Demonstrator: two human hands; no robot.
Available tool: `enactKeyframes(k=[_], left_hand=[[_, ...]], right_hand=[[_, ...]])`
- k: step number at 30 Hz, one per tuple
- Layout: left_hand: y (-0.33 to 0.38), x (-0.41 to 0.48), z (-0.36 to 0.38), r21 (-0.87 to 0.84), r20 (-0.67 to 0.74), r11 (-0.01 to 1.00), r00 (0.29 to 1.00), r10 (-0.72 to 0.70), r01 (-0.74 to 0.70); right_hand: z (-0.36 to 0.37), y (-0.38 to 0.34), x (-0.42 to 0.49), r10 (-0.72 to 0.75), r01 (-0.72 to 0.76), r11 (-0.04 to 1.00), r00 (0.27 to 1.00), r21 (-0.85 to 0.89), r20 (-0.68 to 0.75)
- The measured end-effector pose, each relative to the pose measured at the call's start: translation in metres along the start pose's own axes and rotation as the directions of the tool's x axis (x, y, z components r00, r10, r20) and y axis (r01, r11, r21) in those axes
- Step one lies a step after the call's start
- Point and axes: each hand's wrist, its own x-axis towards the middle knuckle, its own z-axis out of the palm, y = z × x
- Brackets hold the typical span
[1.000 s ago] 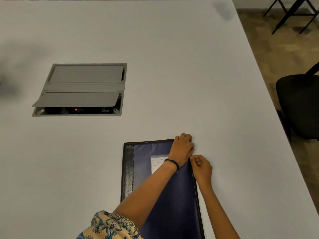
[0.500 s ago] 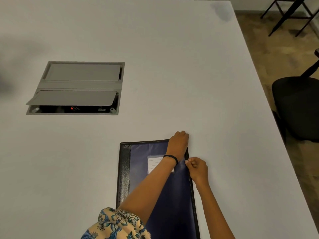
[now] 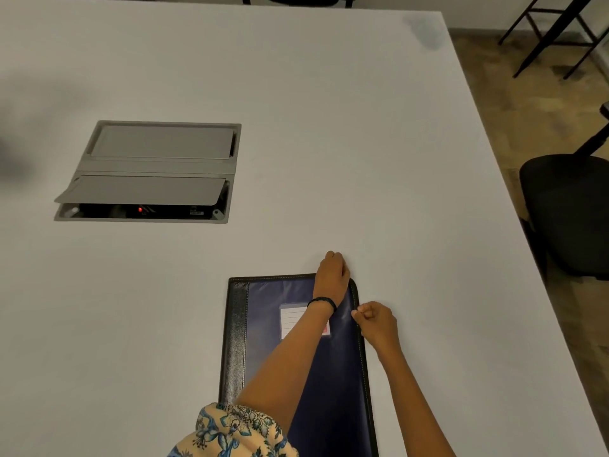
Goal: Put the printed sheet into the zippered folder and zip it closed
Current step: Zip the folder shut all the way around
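A dark blue zippered folder (image 3: pixel 270 324) with a black spine on its left lies closed and flat on the white table, near the front edge. A small lined label (image 3: pixel 291 319) shows on its cover. My left hand (image 3: pixel 333 275) reaches across and presses on the folder's far right corner. Fingers pinched at the zipper line, my right hand (image 3: pixel 375 323) sits on the folder's right edge, a little below that corner. The zipper pull is hidden in the fingers. No printed sheet is visible.
A grey cable box (image 3: pixel 151 173) with a raised lid is set into the white table (image 3: pixel 329 127) at the left. A black chair (image 3: pixel 566 216) stands off the table's right edge, and dark frame legs (image 3: pixel 553 31) are at the far right.
My right hand has slid toward me along the folder's right edge, away from the corner. My left hand has stayed on the far right corner.
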Motion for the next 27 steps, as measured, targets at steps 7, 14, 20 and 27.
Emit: enactKeyframes(k=[7, 14, 20, 27], left_hand=[[-0.001, 0.003, -0.003, -0.022, 0.017, 1.0, 1.0, -0.012, 0.012], [-0.006, 0.005, -0.009, 0.15, -0.102, 0.978, 0.986, -0.132, 0.146], [-0.012, 0.0, -0.013, 0.154, -0.195, 0.962, 0.961, -0.194, 0.225], [-0.012, 0.001, -0.018, 0.155, -0.114, 0.948, 0.958, -0.262, 0.278]], right_hand=[[0.006, -0.035, 0.03, -0.084, 0.085, 0.996, 0.996, 0.032, -0.04], [0.007, -0.036, 0.045, -0.079, 0.079, 0.997, 0.995, 0.006, 0.057], [0.008, -0.035, 0.044, -0.102, 0.103, 0.994, 0.994, -0.032, 0.026], [0.007, -0.037, 0.044, -0.117, 0.119, 0.991, 0.993, -0.068, 0.033]])
